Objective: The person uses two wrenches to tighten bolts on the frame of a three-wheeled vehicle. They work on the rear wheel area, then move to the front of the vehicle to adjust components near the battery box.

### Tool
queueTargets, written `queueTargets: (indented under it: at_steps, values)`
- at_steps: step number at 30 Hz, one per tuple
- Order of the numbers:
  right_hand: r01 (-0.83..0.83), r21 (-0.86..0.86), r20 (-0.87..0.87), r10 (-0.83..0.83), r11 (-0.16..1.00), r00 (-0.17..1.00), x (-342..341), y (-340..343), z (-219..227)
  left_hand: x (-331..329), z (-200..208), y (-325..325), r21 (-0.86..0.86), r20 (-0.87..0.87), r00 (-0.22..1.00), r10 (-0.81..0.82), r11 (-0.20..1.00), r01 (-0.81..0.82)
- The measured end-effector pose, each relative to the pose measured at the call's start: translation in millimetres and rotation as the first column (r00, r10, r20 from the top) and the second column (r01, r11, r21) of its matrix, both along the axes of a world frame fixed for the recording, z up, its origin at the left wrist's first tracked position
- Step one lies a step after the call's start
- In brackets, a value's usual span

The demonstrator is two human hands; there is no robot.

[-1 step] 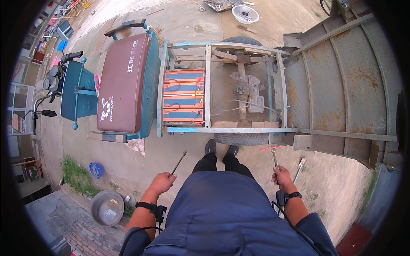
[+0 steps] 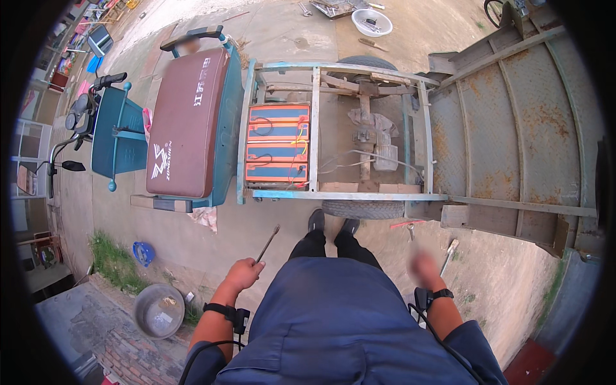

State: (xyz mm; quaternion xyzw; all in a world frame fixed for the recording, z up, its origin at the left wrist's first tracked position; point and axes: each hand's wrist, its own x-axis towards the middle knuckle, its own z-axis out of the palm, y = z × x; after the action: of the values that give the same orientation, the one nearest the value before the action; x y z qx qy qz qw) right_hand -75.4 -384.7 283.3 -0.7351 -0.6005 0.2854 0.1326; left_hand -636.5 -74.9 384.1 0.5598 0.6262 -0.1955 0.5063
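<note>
My left hand [image 2: 241,274] is closed round the lower end of a slim dark wrench [image 2: 268,241], its head pointing up and away to the right. From my right hand [image 2: 426,269], which is blurred, the ring end of a second wrench [image 2: 412,230] sticks out on the far side. Both tools are held apart from the three-wheeler frame [image 2: 289,195] in front of me. Inside that open frame sits a row of several orange-and-blue batteries [image 2: 277,152] with loose cables on top. To their right, the axle and a grey motor housing [image 2: 385,157] are exposed.
A brown seat [image 2: 186,125] and handlebars lie left; a rusty tipped-up cargo bed [image 2: 500,128] rises right. Near my right hand lies another long metal tool [image 2: 449,255]. A grey basin [image 2: 158,311] and blue helmet-like object [image 2: 143,254] are lower left. A white basin [image 2: 371,22] stands beyond.
The view has shifted very slightly, with the vehicle a little further right. My right hand looks blurred now; both hands keep nearly the same place and still hold their wrenches.
</note>
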Motion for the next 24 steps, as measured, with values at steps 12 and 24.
queueTargets:
  at_steps: [12,24]
  values:
    - [0.532,-0.629,-0.378,-0.821,0.567,0.428,-48,74,49,-38,-18,-6,-0.021,0.038,0.997,0.063,0.998,-0.062]
    - [0.556,-0.558,-0.290,-0.772,0.617,0.566,-53,54,43,-18,-11,14,-0.065,0.050,0.999,0.004,0.998,0.000]
